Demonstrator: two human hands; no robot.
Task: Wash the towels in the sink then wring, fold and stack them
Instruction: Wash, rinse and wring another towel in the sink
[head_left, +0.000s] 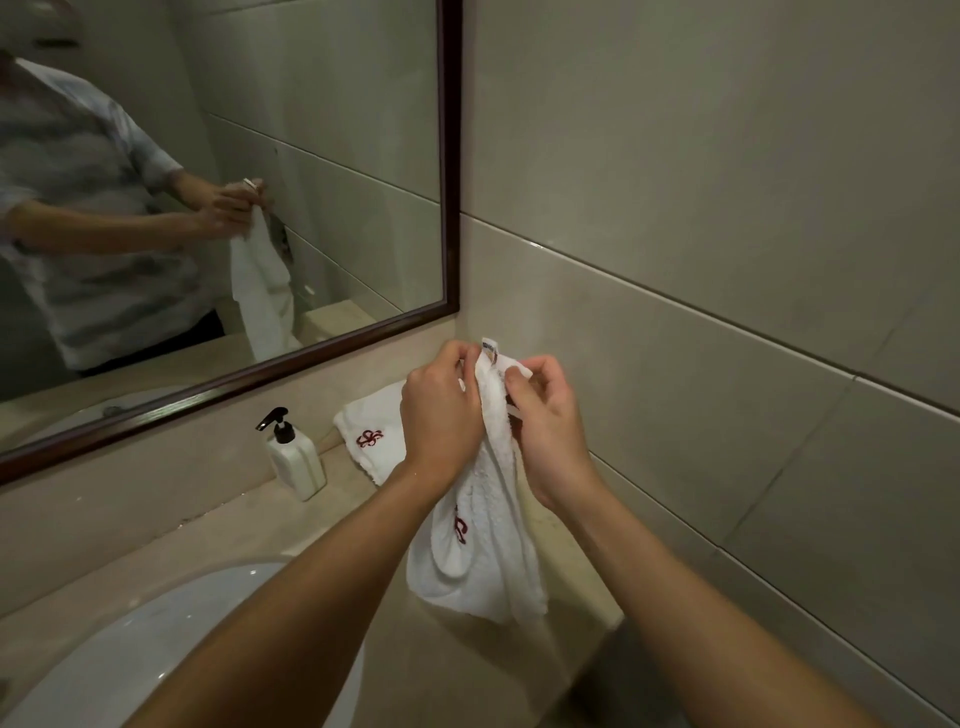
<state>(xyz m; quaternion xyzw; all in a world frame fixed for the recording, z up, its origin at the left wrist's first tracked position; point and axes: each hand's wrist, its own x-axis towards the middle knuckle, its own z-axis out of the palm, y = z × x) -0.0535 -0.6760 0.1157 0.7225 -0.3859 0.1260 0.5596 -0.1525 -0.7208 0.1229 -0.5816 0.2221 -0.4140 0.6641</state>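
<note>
She looks to be between wringing and folding. The sink (130, 639) sits low at the left, a soap dispenser (293, 457) stands on the worktop (249, 535) beyond it, and a folded towel (371, 436) with a red emblem already lies at the back. Her left hand (441, 415) and right hand (545, 426) are close together, both pinching the top edge of a white hand towel (483, 551) by its label; it hangs limp between and below them, over the worktop. Next, I'd say, the hands must part to spread it flat for folding.
</note>
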